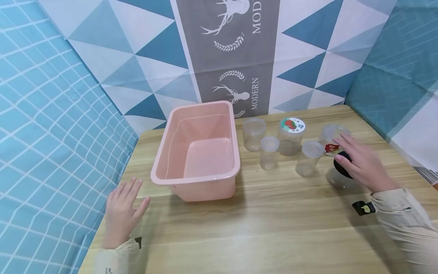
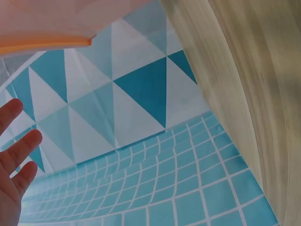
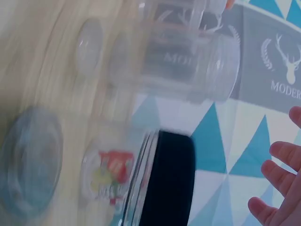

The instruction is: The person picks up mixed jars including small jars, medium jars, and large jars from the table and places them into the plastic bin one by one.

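My right hand (image 1: 366, 163) hovers by a clear jar with a black lid (image 1: 343, 164), partly covering it in the head view. The right wrist view puts the black lid (image 3: 171, 179) apart from the loosely spread fingertips (image 3: 270, 165). Behind that hand stands a clear jar with a red label (image 1: 332, 149). My left hand (image 1: 121, 213), fingers extended and holding nothing, is left of a pink plastic basin (image 1: 205, 188).
Between basin and right hand stand a jar with a strawberry lid (image 1: 292, 125), a wide frosted-lid jar (image 1: 254, 135) and two narrow ones (image 1: 269, 154) (image 1: 308, 160). Patterned cloth (image 1: 154, 57) rises behind the wooden table (image 1: 267, 228).
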The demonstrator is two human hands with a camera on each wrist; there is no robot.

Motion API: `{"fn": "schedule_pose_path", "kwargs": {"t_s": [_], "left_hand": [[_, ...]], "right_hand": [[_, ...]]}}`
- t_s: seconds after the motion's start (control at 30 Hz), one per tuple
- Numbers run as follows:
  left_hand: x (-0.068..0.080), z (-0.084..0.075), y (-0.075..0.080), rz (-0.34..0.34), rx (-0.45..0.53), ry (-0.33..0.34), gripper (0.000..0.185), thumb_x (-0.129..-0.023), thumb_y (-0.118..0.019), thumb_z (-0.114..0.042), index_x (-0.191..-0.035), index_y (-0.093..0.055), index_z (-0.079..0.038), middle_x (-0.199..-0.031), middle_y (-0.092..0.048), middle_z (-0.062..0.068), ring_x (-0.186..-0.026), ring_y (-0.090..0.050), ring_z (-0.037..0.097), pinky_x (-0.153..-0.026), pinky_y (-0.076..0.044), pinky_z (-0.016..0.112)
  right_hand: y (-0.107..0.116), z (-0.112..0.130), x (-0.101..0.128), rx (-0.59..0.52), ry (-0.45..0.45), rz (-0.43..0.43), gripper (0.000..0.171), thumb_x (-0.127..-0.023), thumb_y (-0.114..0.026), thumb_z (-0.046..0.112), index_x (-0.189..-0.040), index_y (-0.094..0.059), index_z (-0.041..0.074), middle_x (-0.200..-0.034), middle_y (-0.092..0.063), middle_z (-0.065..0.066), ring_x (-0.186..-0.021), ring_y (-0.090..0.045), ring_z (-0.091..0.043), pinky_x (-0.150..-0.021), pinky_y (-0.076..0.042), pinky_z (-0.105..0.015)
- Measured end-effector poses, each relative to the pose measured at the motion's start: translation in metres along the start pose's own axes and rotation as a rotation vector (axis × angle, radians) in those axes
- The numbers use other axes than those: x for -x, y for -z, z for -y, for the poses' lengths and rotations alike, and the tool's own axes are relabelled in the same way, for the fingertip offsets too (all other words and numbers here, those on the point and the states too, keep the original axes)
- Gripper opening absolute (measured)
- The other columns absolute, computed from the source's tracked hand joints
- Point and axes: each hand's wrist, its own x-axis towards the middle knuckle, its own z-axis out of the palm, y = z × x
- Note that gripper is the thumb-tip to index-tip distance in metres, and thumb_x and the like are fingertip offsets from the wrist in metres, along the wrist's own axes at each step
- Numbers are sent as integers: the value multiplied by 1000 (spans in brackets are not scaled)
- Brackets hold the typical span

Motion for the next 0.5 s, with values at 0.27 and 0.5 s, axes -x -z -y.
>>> {"fn": "schedule_pose_path", "kwargs": {"t_s": [0.27, 0.5], "left_hand": [[-3, -11, -10, -54, 35, -46, 57, -98, -47, -47, -109, -66, 6, -112, -63, 30, -98, -59, 51, -89, -44, 56], [-13, -34, -24, -311, -4, -88, 45, -97, -50, -37, -99, -66, 5, -101, -66, 29, -71, -58, 47, -62, -44, 55]], "right_hand": [[-8, 13, -6, -345, -79, 3, 40, -101, -44, 7, -137, -40, -11, -144, -39, -26, -127, -25, 12, -100, -17, -8], [-14, 23, -9, -486, -185, 38, 40, -104, -35, 10, -138, -36, -14, -141, -44, -1, -112, -35, 16, -87, -28, -2]]}}
